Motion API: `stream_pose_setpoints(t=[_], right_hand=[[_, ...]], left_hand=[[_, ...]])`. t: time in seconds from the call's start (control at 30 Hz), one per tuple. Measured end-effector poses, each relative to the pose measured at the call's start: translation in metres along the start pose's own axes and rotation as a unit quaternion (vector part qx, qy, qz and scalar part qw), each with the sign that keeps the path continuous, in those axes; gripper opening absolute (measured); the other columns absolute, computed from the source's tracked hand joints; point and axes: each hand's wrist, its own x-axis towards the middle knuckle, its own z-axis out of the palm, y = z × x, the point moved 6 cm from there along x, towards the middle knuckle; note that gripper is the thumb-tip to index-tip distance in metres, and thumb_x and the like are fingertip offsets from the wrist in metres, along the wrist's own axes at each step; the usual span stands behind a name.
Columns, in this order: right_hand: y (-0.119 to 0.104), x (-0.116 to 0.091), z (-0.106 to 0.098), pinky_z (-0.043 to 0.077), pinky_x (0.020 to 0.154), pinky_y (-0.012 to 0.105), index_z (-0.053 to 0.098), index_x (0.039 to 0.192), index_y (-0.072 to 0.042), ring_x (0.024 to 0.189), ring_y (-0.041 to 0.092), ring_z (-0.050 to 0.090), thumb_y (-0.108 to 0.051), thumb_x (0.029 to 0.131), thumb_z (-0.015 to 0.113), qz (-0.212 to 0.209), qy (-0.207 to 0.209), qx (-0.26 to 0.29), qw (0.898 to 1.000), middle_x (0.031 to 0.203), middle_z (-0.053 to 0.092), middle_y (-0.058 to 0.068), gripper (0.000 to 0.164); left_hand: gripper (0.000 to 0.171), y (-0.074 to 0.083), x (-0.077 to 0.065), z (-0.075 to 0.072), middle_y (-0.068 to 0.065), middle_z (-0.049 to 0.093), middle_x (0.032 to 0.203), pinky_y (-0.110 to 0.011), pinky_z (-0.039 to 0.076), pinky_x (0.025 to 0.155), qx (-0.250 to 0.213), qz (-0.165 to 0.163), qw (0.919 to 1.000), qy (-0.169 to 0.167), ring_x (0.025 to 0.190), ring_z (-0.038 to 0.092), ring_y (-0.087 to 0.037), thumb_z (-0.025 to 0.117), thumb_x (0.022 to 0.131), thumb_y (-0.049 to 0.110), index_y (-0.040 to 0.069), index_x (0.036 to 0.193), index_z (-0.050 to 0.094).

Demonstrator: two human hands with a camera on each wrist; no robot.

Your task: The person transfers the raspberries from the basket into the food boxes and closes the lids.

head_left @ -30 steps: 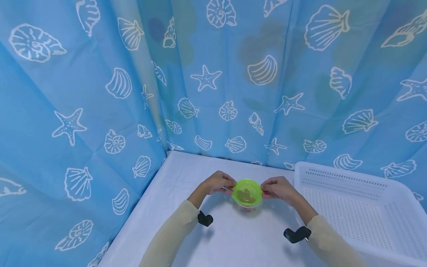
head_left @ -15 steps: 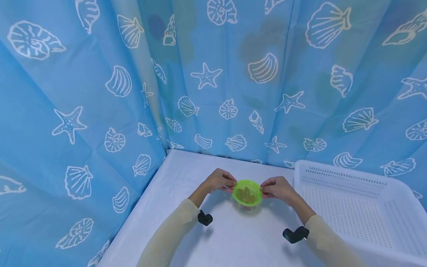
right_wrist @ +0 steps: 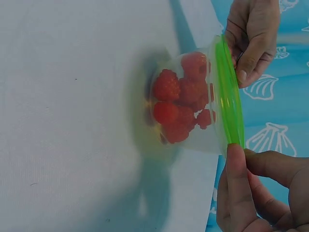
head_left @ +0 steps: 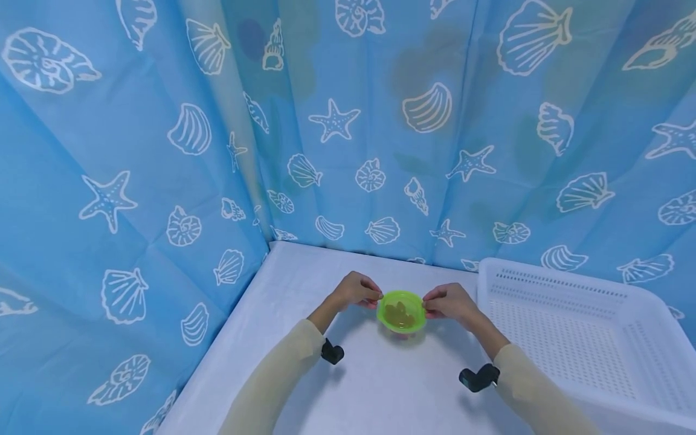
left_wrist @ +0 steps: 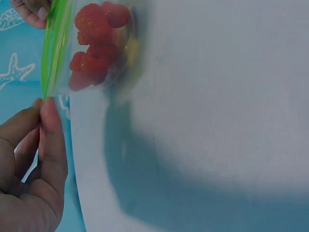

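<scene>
Both hands hold a small round clear tub (right_wrist: 193, 137) with a bright green lid (head_left: 401, 301). Several red raspberries (right_wrist: 166, 86) show through its side in both wrist views. On the left, my left hand (head_left: 356, 290) pinches the lid's edge between thumb and fingers. My right hand (head_left: 451, 302) does the same at the opposite edge. The lid sits over the tub's top, and the tub's base is close to the white table, with a shadow around it. In the left wrist view, the tub's upper part is cut off by the frame.
A large white perforated plastic basket (head_left: 647, 399) stands to the right of the right hand. The white-covered table (head_left: 375, 393) reaches back to a blue shell-print curtain (head_left: 348, 199), which also runs along the left side.
Both hands keep their pinch at the lid's two sides. The lid's shine has shifted and less of the clear tub shows under its near edge. The head view has moved slightly.
</scene>
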Motion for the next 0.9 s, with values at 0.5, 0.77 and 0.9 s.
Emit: stream_pose_setpoints(t=[0.5,0.77,0.9], right_hand=[[-0.016,0.016,0.016,0.059,0.070,0.031,0.068,0.102,0.001,0.069,0.018,0.068,-0.011,0.088,0.071,-0.020,0.029,-0.010,0.999,0.094,0.067,0.014,0.019],[-0.016,0.019,0.021,0.058,0.066,0.027,0.068,0.103,0.001,0.069,0.020,0.068,-0.014,0.087,0.074,0.017,0.030,0.023,0.999,0.095,0.066,0.016,0.023],[-0.012,0.019,0.023,0.058,0.067,0.028,0.066,0.106,0.001,0.071,0.020,0.069,-0.014,0.088,0.073,0.021,0.025,0.042,0.999,0.094,0.066,0.016,0.025]], left_hand=[[0.008,-0.005,-0.004,-0.022,-0.010,0.069,0.086,-0.031,0.059,0.069,-0.006,-0.006,0.9999,-0.008,0.072,0.069,-0.019,0.072,0.089,0.011,0.004,0.093,0.073],[0.009,-0.009,-0.002,-0.028,-0.008,0.069,0.086,-0.033,0.058,0.075,-0.021,-0.022,0.9989,0.035,0.071,0.069,-0.017,0.072,0.089,0.013,0.005,0.093,0.074],[0.009,-0.011,0.000,-0.027,-0.008,0.070,0.086,-0.033,0.059,0.073,-0.023,-0.017,0.9991,0.031,0.071,0.069,-0.017,0.071,0.089,0.012,0.005,0.094,0.074]])
